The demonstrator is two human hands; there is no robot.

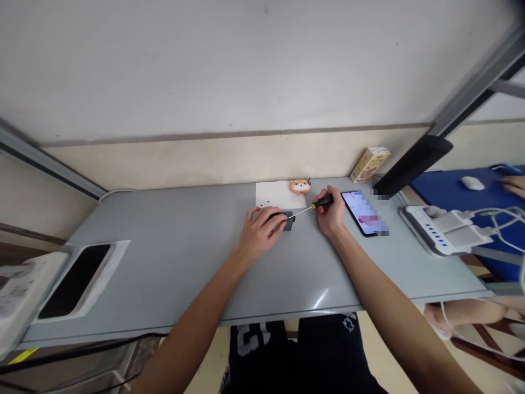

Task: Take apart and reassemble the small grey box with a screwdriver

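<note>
My left hand (261, 230) is closed on a small dark grey device (289, 222) lying on the grey table (184, 257). In my right hand (330, 212) is a screwdriver (322, 202) with a black and yellow handle. Its thin metal shaft points left, and the tip is at the device beside my left fingertips. Exactly where the tip touches is too small to tell. Behind the device lies a sheet of white paper (274, 192) with a few tiny dark specks on it. An orange case with an animal face (301, 186) rests at the paper's right end.
Right of my right hand lies a lit phone (363, 212), with a carton (369, 164) behind it. A power strip with plugs (441, 230) stands farther right. At left are a dark phone (76, 280) and another power strip (28, 295). A person's hand (515, 185) shows near a white mouse (472, 183).
</note>
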